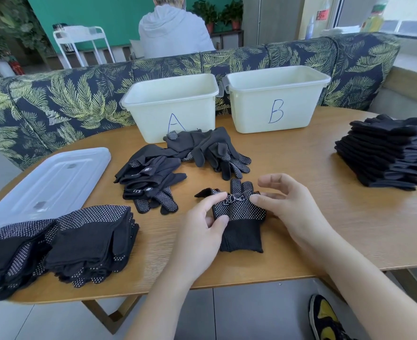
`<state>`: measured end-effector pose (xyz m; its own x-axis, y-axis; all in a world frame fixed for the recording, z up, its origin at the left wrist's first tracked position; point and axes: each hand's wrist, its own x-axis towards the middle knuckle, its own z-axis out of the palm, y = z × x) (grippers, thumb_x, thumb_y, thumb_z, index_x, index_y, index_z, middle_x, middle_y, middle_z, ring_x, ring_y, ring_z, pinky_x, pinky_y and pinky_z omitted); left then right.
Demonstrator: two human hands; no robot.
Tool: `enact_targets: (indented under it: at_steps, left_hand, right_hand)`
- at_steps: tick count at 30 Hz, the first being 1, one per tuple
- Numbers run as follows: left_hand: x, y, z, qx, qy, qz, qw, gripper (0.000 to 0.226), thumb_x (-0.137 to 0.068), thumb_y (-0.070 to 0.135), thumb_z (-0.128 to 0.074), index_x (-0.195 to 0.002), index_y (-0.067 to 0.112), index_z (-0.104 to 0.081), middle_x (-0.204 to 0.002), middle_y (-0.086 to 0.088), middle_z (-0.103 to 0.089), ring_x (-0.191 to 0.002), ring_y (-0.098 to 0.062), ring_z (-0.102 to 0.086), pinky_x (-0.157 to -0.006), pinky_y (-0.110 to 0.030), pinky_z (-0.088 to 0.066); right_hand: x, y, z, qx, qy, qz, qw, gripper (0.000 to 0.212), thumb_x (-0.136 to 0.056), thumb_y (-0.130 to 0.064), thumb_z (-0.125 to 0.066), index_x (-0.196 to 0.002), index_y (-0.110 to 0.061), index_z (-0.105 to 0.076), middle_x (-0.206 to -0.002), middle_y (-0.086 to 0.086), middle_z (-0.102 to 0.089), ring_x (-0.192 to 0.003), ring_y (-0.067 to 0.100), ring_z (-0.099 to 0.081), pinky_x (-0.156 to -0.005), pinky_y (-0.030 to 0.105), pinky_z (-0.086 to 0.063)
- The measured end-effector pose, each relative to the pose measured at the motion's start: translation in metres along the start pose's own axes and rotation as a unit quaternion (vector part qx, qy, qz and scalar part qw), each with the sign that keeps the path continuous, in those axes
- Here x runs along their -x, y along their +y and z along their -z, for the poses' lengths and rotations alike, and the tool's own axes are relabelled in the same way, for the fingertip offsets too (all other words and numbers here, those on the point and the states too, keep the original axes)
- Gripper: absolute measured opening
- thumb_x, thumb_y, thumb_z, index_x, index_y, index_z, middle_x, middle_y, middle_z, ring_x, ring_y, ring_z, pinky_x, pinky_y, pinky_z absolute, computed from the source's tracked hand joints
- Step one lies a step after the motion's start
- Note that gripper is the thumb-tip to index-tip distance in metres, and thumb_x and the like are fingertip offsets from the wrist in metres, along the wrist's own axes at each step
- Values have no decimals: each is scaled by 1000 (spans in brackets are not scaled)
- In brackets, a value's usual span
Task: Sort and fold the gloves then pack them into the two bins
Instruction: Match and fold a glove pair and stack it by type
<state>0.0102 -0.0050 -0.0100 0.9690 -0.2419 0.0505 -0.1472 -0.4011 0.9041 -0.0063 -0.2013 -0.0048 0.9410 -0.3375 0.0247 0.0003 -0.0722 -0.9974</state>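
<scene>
A black glove with white dots (241, 217) lies on the wooden table (300, 163) in front of me, cuff toward me. My left hand (202, 231) pinches its left edge between thumb and forefinger. My right hand (288, 207) touches its right edge with curled fingers. Loose unsorted gloves (158, 173) lie in a heap behind it, with more of these gloves (212, 148) in front of bin A (170, 106). Bin B (276, 99) stands to its right. Both white bins look empty from here.
Folded dotted gloves (80, 241) are stacked at the near left, beside a translucent lid (48, 182). A tall stack of plain dark gloves (388, 153) sits at the far right. A leaf-patterned sofa back (55, 99) runs behind the table; a person sits beyond it.
</scene>
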Motion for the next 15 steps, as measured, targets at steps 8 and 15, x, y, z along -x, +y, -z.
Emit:
enact_targets:
  at_steps: [8,15]
  left_hand:
    - [14,3,3,0,-53,29,998,43,-94,17,-67,-130,40,-61,-90,11,-76,-56,-10,-66,-66,-29,-58]
    - [15,9,26,-243,44,11,969,51,-90,47,-70,-139,43,-55,-94,11,-52,-88,-4,-52,-78,-25,-37]
  right_hand:
    - [3,1,15,241,14,28,970,28,-82,-12,-79,-102,-29,-67,-74,-7,-74,-69,-7,-63,-64,3,-39]
    - [10,5,12,333,63,148,929,19,-87,-16,-76,-102,-25,-67,-101,-8,-58,-82,1,-60,-78,23,-46]
